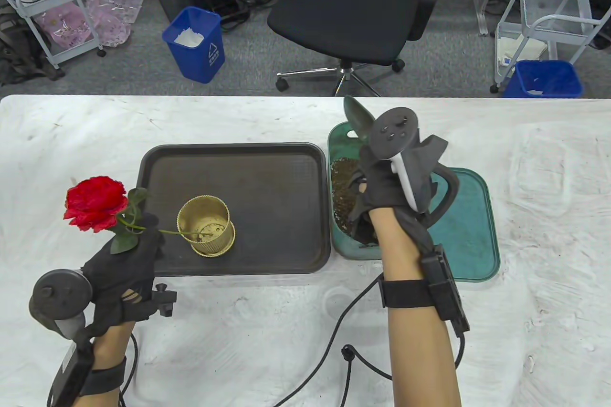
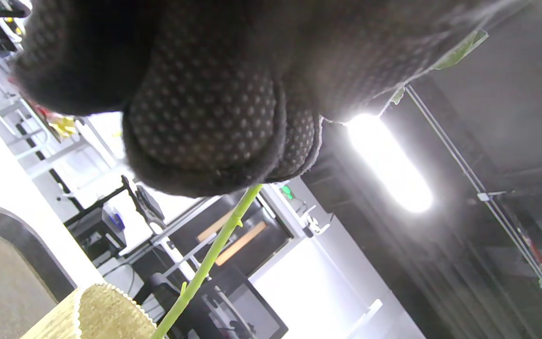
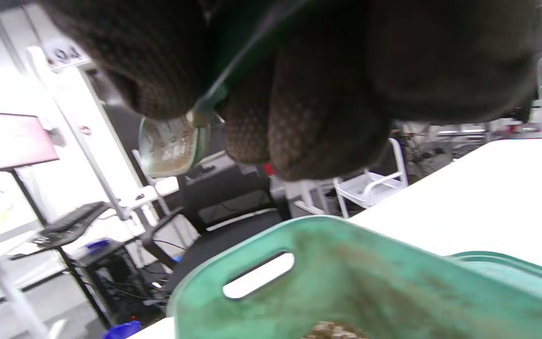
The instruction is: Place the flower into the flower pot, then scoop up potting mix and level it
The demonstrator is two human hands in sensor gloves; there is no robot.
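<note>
Two hands: both are busy, and they work well apart, one at each side of the counter [image 1: 267, 330].
Left hand [image 1: 125, 264]: fingers are curled round the stem of the flower [image 1: 94, 203], low on it, near the left edge of the dark tray [image 1: 286, 163].
Flower: the red bloom hangs out left of the tray, while the green stem slants right and its tip reaches inside the pot [image 1: 206, 225]; it is not yet upright.
Right hand [image 1: 382, 187]: it is clamped on the handle of the scoop [image 1: 357, 116], blade pointing away, above the green bin [image 1: 341, 140] of potting mix [image 1: 344, 187].
Doing it well: I would swing the bloom up over the pot so the stem stands straight, keep hold of it, and only then bring mix across, low and level, to avoid spilling on the tray.
Risk: the light pot may tip if the stem levers against its rim.
Hidden: the right fingers and scoop handle sit behind the tracker; whether the blade carries any mix cannot be told.
Blurred: both wrist views are mostly glove, so the exact grip is unclear.
</note>
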